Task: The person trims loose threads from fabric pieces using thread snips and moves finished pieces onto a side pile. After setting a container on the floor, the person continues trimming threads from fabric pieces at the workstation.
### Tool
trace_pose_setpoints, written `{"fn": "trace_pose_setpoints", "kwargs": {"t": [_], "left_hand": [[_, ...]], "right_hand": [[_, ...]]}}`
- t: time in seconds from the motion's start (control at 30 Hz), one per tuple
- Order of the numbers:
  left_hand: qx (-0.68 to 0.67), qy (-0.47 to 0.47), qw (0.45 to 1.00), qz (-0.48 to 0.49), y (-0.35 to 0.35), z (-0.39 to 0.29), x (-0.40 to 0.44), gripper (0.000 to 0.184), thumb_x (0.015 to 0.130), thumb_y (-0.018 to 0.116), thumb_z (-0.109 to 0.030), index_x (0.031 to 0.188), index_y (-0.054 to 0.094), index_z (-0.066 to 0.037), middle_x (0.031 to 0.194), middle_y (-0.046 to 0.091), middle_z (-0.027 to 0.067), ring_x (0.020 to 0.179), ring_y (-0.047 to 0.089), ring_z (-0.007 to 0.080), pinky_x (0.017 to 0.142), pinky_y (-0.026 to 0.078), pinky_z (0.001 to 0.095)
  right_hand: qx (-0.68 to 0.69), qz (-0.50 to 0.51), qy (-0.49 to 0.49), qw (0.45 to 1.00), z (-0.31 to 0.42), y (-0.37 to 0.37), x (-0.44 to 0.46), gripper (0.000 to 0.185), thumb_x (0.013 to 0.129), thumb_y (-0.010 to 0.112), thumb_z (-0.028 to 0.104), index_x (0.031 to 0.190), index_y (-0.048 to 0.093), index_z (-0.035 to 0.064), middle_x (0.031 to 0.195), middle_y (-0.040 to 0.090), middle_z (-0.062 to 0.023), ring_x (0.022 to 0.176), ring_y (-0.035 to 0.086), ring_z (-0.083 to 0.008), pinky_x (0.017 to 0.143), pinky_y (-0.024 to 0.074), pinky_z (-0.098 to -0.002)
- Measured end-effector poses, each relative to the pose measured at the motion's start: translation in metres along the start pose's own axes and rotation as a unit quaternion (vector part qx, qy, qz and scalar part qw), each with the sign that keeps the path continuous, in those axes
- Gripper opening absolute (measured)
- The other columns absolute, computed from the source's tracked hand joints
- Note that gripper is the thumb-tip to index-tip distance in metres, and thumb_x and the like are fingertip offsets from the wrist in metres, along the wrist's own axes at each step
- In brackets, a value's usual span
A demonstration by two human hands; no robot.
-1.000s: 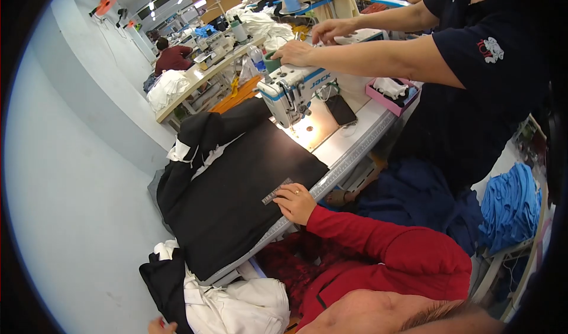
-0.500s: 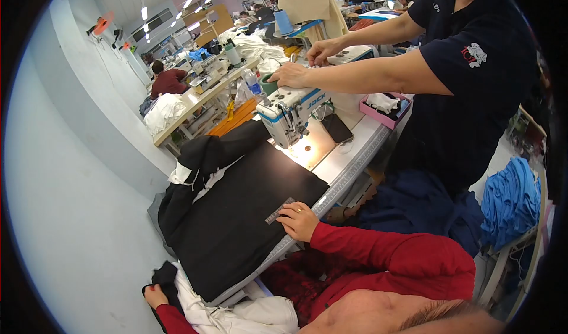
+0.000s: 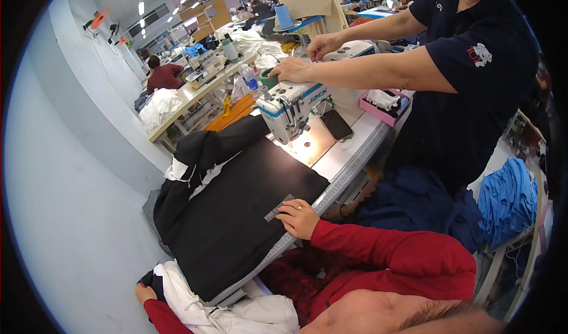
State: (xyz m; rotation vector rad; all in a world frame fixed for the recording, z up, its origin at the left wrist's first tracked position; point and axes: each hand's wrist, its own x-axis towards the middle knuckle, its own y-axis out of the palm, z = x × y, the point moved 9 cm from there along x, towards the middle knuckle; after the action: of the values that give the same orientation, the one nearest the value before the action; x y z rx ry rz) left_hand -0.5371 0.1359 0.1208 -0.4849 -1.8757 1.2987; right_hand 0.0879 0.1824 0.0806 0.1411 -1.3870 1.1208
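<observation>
My right hand (image 3: pixel 299 218) rests on a black fabric panel (image 3: pixel 236 215) near the table's front edge. Its fingers pinch a short clear ruler (image 3: pixel 278 208) that lies flat on the cloth. At the lower left, my left hand (image 3: pixel 144 292) is closed on a bunch of black cloth (image 3: pixel 155 279), beside white fabric (image 3: pixel 195 298). Part of the left fingers is hidden. The panel reaches up to a lit sewing machine (image 3: pixel 290 112), and more black cloth (image 3: pixel 207 150) is heaped along its far side.
A co-worker in a dark shirt (image 3: pixel 473 97) stands at the right, both hands at the machine's top by a green thread cone (image 3: pixel 268 78). A phone (image 3: pixel 336 124) and a pink box (image 3: pixel 384 116) lie on the table. A wall (image 3: pixel 77 186) bounds the left.
My left hand has shifted slightly left and up with the black cloth, showing more white fabric beside it. My right hand and the ruler stay nearly in place.
</observation>
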Motion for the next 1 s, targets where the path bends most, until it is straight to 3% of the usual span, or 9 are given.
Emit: {"fn": "trace_pose_setpoints", "kwargs": {"t": [0.1, 0.23, 0.37, 0.47, 0.57, 0.63, 0.73, 0.87, 1.0], "left_hand": [[-0.018, 0.044, 0.987, -0.154, -0.062, -0.042, -0.027, 0.020, 0.075, 0.056, -0.009, 0.092, 0.060, 0.000, 0.093, 0.061, 0.0209, 0.089, 0.058, 0.0366, 0.079, 0.046, 0.0418], [0.125, 0.052, 0.969, 0.206, 0.012, -0.032, -0.029, 0.023, 0.080, 0.058, -0.018, 0.094, 0.062, -0.001, 0.100, 0.059, 0.0190, 0.092, 0.057, 0.0357, 0.079, 0.047, 0.0397], [0.103, -0.014, 0.995, -0.007, -0.028, -0.038, -0.037, 0.023, 0.081, 0.055, -0.011, 0.102, 0.059, -0.002, 0.109, 0.055, 0.0202, 0.097, 0.055, 0.0356, 0.081, 0.046, 0.0392], [0.063, 0.092, 0.972, -0.208, -0.068, -0.075, -0.053, 0.023, 0.080, 0.052, -0.004, 0.103, 0.058, -0.001, 0.109, 0.054, 0.0188, 0.100, 0.054, 0.0336, 0.083, 0.045, 0.0391], [-0.098, 0.213, 0.960, -0.153, -0.081, -0.140, -0.067, 0.021, 0.078, 0.053, 0.000, 0.098, 0.057, 0.000, 0.104, 0.055, 0.0172, 0.099, 0.053, 0.0322, 0.082, 0.044, 0.0384], [-0.189, 0.306, 0.931, -0.060, -0.091, -0.213, -0.102, 0.013, 0.078, 0.055, -0.002, 0.091, 0.058, -0.001, 0.089, 0.057, 0.0137, 0.081, 0.056, 0.0300, 0.072, 0.045, 0.0358], [-0.250, 0.462, 0.851, 0.013, -0.099, -0.314, -0.179, 0.008, 0.079, 0.060, -0.008, 0.086, 0.061, -0.004, 0.084, 0.059, 0.0122, 0.078, 0.058, 0.0291, 0.067, 0.047, 0.0359], [-0.273, 0.486, 0.816, 0.150, -0.056, -0.382, -0.242, 0.023, 0.076, 0.068, -0.019, 0.096, 0.064, -0.007, 0.099, 0.060, 0.0077, 0.078, 0.063, 0.0261, 0.066, 0.051, 0.0325], [-0.280, 0.449, 0.826, 0.194, -0.007, -0.407, -0.264, 0.020, 0.075, 0.069, -0.016, 0.089, 0.063, -0.004, 0.087, 0.059, 0.0089, 0.075, 0.061, 0.0245, 0.066, 0.049, 0.0325]], "right_hand": [[0.001, -0.002, 0.000, 1.000, -0.001, 0.001, -0.001, 0.020, 0.070, 0.062, 0.012, 0.091, 0.062, 0.0100, 0.101, 0.059, -0.0035, 0.104, 0.051, -0.0211, 0.092, 0.0387, -0.0389], [0.005, 0.000, 0.003, 1.000, 0.000, -0.001, 0.000, 0.020, 0.070, 0.062, 0.011, 0.090, 0.063, 0.0099, 0.100, 0.059, -0.0037, 0.103, 0.052, -0.0214, 0.091, 0.0394, -0.0392], [0.013, -0.008, 0.006, 1.000, -0.001, -0.004, 0.001, 0.021, 0.069, 0.063, 0.010, 0.090, 0.064, 0.0096, 0.100, 0.060, -0.0042, 0.102, 0.053, -0.0224, 0.089, 0.0406, -0.0405], [0.015, -0.007, 0.004, 1.000, -0.001, -0.004, 0.000, 0.021, 0.069, 0.063, 0.010, 0.090, 0.064, 0.0093, 0.100, 0.060, -0.0045, 0.102, 0.053, -0.0226, 0.089, 0.0405, -0.0407], [0.009, -0.006, 0.003, 1.000, -0.001, -0.004, 0.001, 0.020, 0.070, 0.062, 0.011, 0.090, 0.063, 0.0095, 0.099, 0.058, -0.0041, 0.102, 0.052, -0.0217, 0.091, 0.0391, -0.0392], [0.009, -0.003, 0.003, 1.000, 0.000, -0.003, 0.001, 0.019, 0.071, 0.061, 0.012, 0.090, 0.062, 0.0096, 0.099, 0.058, -0.0038, 0.102, 0.051, -0.0213, 0.091, 0.0383, -0.0385], [0.013, -0.004, 0.002, 1.000, -0.001, -0.002, 0.000, 0.019, 0.071, 0.061, 0.012, 0.090, 0.062, 0.0093, 0.099, 0.058, -0.0037, 0.102, 0.051, -0.0215, 0.092, 0.0384, -0.0385], [0.013, -0.008, 0.000, 1.000, -0.002, -0.004, -0.001, 0.018, 0.072, 0.061, 0.012, 0.089, 0.062, 0.0089, 0.099, 0.058, -0.0037, 0.102, 0.051, -0.0217, 0.092, 0.0385, -0.0385], [0.019, -0.005, 0.003, 1.000, -0.004, -0.003, -0.002, 0.017, 0.072, 0.061, 0.012, 0.089, 0.062, 0.0086, 0.099, 0.058, -0.0038, 0.102, 0.051, -0.0214, 0.092, 0.0385, -0.0388]]}}
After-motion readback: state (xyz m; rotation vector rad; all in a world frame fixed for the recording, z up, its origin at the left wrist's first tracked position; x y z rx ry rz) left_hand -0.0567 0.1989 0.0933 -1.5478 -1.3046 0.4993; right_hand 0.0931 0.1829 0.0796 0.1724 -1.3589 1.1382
